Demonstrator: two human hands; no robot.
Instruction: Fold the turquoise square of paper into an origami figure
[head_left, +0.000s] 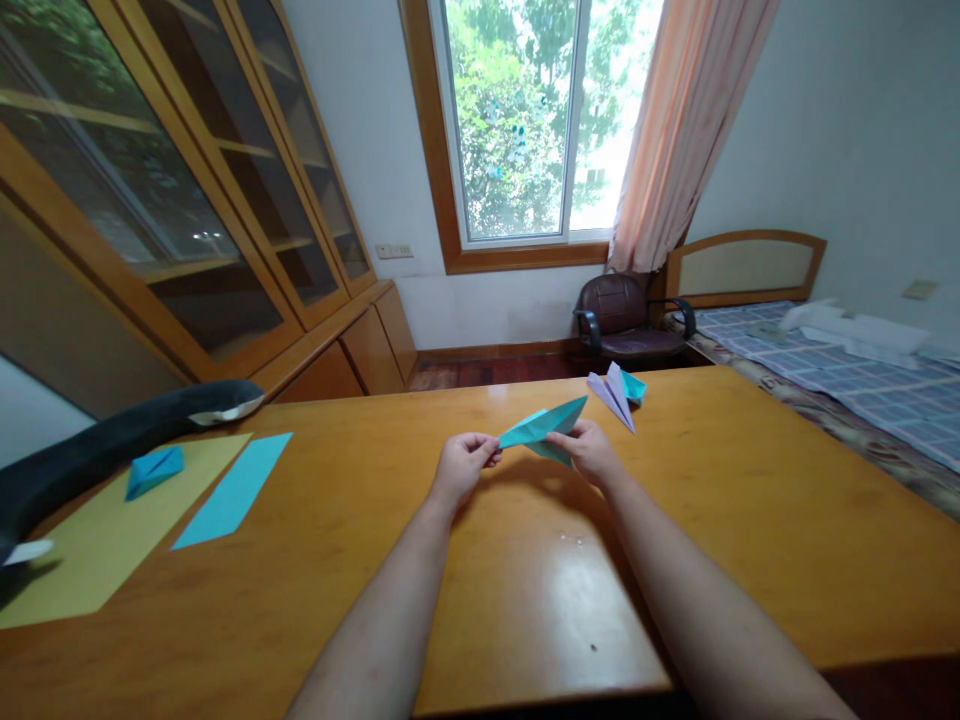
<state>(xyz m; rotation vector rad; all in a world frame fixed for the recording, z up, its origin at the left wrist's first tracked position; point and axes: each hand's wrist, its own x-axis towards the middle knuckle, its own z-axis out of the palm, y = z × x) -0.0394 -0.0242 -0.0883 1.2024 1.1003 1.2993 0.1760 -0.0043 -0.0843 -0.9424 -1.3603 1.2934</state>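
Note:
Above the middle of the wooden table (360,520), both my hands hold a folded turquoise paper (541,425). My left hand (463,467) pinches its narrow left tip between thumb and fingers. On the other side, my right hand (589,450) grips the wider end, with the thumb on top and the fingers partly hidden beneath. Just beyond my right hand lies a lilac paper plane (615,396), with a small turquoise folded paper (634,386) against its right side.
At the left, a blue folded paper (154,471) rests on a yellow sheet (97,540), beside a flat turquoise strip (236,490). A dark plush toy (112,435) lies along that edge. A brown armchair (622,315) and a bed (840,360) stand past the table.

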